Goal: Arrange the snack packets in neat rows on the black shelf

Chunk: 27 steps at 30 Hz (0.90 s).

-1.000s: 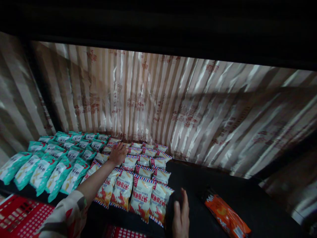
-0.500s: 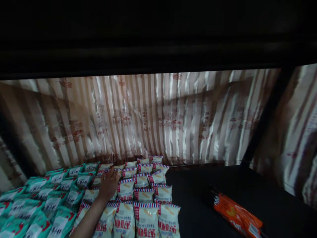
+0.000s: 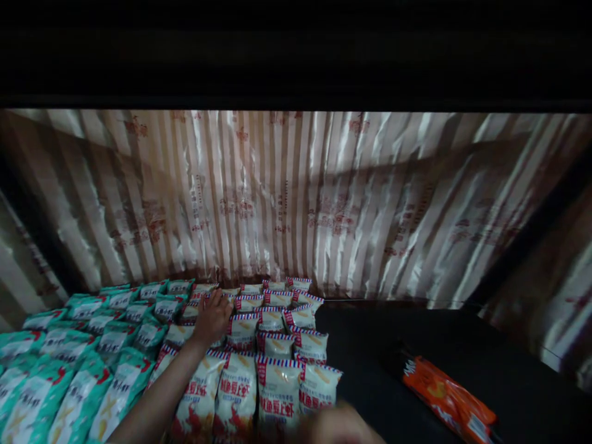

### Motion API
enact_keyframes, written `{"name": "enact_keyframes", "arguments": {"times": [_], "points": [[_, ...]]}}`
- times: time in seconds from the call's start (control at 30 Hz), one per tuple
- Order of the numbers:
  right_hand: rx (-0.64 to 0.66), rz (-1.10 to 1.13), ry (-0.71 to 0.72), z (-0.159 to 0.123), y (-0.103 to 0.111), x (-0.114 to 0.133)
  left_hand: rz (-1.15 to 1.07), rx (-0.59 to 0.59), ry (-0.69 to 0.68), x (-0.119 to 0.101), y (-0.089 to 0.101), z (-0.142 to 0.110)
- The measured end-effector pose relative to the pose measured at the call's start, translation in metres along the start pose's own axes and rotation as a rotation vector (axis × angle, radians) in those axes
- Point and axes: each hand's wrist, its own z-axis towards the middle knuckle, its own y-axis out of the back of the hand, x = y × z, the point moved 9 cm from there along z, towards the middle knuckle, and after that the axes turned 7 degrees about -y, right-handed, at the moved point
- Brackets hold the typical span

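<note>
My left hand (image 3: 213, 316) reaches across the rows of cream snack bags (image 3: 279, 391) with red lettering and striped top seals. Its fingers are spread and rest on bags near the back rows; nothing shows gripped in it. At the bottom edge, my right hand (image 3: 345, 425) appears as a blur in front of the nearest cream bags, its fingers not readable. Left of my forearm stand several rows of teal snack bags (image 3: 115, 342) with white label panels.
To the right, an orange packet (image 3: 446, 394) lies on the black shelf surface (image 3: 356, 333). Striped, printed sheeting (image 3: 296, 197) hangs along the back. A dark beam (image 3: 296, 68) crosses overhead, and dark slanted posts (image 3: 531, 228) stand at both sides.
My view has tilted down slightly and shifted left. My right hand has come into sight at the bottom edge. The left hand stays among the back cream bags.
</note>
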Motion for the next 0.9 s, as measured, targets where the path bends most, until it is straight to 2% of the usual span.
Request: {"name": "enact_keyframes", "arguments": {"times": [0.13,0.23,0.3,0.47,0.6,0.8,0.9], "points": [[0.407,-0.162,0.231,0.058,-0.040,0.062,0.000,0.003,-0.001,0.000,-0.004,0.004],[0.302,-0.433,0.333,0.107,-0.053,0.074,-0.018,-0.015,-0.023,-0.001,-0.004,0.004],[0.284,-0.605,0.409,0.124,-0.070,0.069,-0.025,-0.028,-0.038,-0.002,-0.002,0.005],[0.409,-0.785,0.450,0.131,-0.109,0.040,-0.022,-0.038,0.008,0.002,0.002,0.010],[0.413,-0.869,0.487,0.133,-0.120,0.043,-0.039,-0.069,-0.031,-0.003,0.003,0.013],[0.530,-0.928,0.507,0.130,-0.143,0.046,-0.042,-0.009,-0.087,-0.008,-0.005,0.011],[0.503,-0.936,0.522,0.129,-0.149,0.049,-0.029,0.020,-0.092,-0.003,-0.005,0.011]]}}
